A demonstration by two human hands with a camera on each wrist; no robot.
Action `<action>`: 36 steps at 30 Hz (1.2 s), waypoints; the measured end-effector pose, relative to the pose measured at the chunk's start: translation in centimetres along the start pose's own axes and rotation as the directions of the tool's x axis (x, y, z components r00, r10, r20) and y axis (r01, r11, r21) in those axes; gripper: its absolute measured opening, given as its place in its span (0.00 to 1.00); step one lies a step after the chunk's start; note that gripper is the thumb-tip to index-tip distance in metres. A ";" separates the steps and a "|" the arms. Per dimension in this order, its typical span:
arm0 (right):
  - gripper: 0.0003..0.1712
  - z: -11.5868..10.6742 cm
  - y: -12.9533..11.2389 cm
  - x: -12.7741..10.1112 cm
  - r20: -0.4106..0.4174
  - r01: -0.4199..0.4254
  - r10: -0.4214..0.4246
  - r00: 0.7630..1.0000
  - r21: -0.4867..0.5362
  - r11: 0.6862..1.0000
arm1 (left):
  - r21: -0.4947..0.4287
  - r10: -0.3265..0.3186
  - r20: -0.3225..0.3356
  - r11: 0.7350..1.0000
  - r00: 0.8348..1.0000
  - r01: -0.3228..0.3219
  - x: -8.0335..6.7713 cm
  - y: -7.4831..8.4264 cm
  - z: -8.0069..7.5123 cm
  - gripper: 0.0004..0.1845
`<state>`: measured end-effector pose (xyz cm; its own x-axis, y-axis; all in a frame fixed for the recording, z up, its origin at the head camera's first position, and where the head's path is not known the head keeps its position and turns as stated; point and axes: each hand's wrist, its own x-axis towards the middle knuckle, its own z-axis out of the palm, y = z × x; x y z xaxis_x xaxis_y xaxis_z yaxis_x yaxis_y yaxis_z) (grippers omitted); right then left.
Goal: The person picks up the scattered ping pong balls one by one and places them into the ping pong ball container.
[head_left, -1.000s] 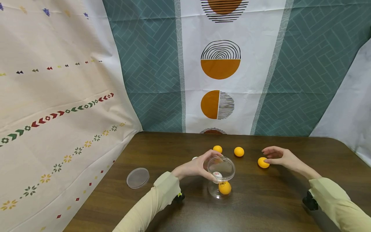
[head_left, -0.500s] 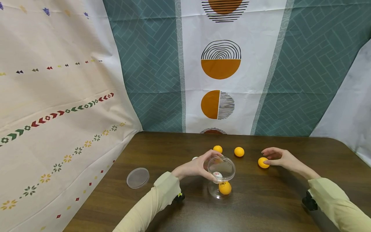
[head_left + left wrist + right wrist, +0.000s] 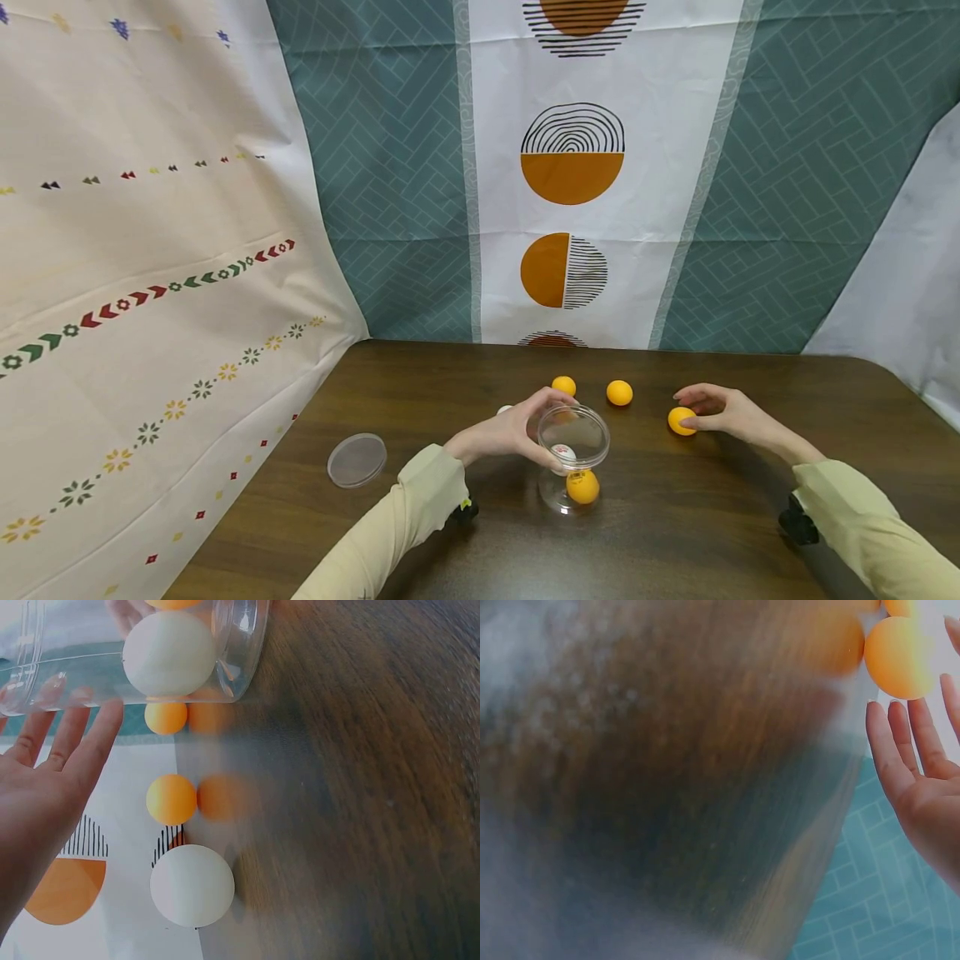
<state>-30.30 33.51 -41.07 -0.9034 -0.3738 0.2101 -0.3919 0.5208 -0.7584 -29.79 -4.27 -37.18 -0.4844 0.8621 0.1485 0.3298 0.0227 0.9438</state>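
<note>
A clear jar (image 3: pixel 573 467) stands upright on the table, with an orange ball (image 3: pixel 582 487) and a white ball (image 3: pixel 562 455) inside. My left hand (image 3: pixel 521 429) grips the jar near its rim, thumb on the near side and fingers round the far side. In the left wrist view the fingers (image 3: pixel 96 742) lie along the jar wall. My right hand (image 3: pixel 731 415) is at another orange ball (image 3: pixel 682 421) on the table, its thumb overlapping the ball in the head view. In the right wrist view the fingers are spread and extended beside that ball (image 3: pixel 898 658), with the thumb apart.
Two more orange balls (image 3: pixel 619 392) (image 3: pixel 563 385) lie behind the jar. A white ball (image 3: pixel 192 886) sits left of it, mostly hidden by my left hand in the head view. A clear round lid (image 3: pixel 357 460) lies at the left of the brown table (image 3: pixel 675 533). Patterned cloths hang behind.
My right hand has shifted slightly left over the orange ball, which stays in place. The left hand and the jar have not moved.
</note>
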 end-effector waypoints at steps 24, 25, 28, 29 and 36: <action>0.25 0.2 -0.2 0.2 0.036 -0.033 0.033 0.999 -0.013 0.999 | -0.015 0.029 0.008 0.999 1.000 -0.029 0.4 -1.6 -0.3 0.38; 0.25 0.3 -0.2 0.2 0.038 -0.034 0.035 0.999 -0.017 0.999 | -0.009 0.026 0.006 1.000 1.000 -0.026 0.4 -1.6 -0.3 0.38; 0.25 0.3 -0.2 0.3 0.037 -0.047 0.047 0.998 -0.022 0.999 | 0.017 0.010 -0.005 1.000 1.000 -0.010 0.4 -1.5 -0.3 0.37; 0.25 0.3 -0.2 0.3 0.039 -0.047 0.048 0.998 -0.023 0.999 | 0.028 0.005 -0.010 1.000 1.000 -0.004 0.4 -1.5 -0.4 0.37; 0.25 0.3 -0.5 0.5 0.047 -0.031 0.031 0.998 -0.009 0.999 | 0.053 -0.004 -0.018 0.999 1.000 0.005 0.4 -1.3 -0.4 0.38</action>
<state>-30.50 32.86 -40.79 -0.9060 -0.3930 0.1573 -0.3656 0.5392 -0.7587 -30.73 -4.15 -38.25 -0.5000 0.8530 0.1500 0.3701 0.0538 0.9274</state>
